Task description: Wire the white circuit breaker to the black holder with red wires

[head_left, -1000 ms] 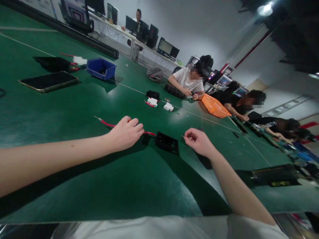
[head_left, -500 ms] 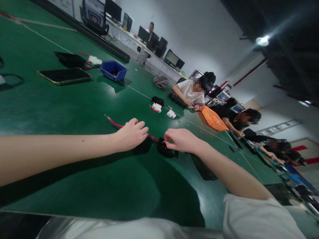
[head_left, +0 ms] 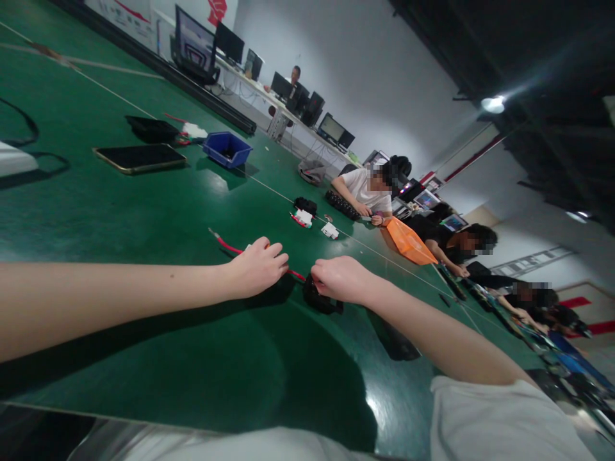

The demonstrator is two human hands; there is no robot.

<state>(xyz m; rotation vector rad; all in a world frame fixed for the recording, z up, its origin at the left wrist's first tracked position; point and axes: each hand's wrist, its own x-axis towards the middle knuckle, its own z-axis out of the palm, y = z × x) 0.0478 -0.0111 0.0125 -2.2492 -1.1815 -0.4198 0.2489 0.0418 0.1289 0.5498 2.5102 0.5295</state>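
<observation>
My left hand is closed around a red cable, whose bare metal end sticks out on the left. Part of something white and orange shows at the fingers, too small to name. The cable's other end runs right to a black plastic part lying on the green table. Over that black part, my right hand has its fingers pinched together at the top. Whatever lies between those fingertips is hidden.
Beyond my hands lie white connector pieces and a black piece. A blue bin, a phone and a black tray-like part stand at the left. Other people work near an orange bag.
My right hand has shifted slightly left and its fingers have curled in over the black part. The left hand keeps its hold on the cable. The camera view has moved a little.
</observation>
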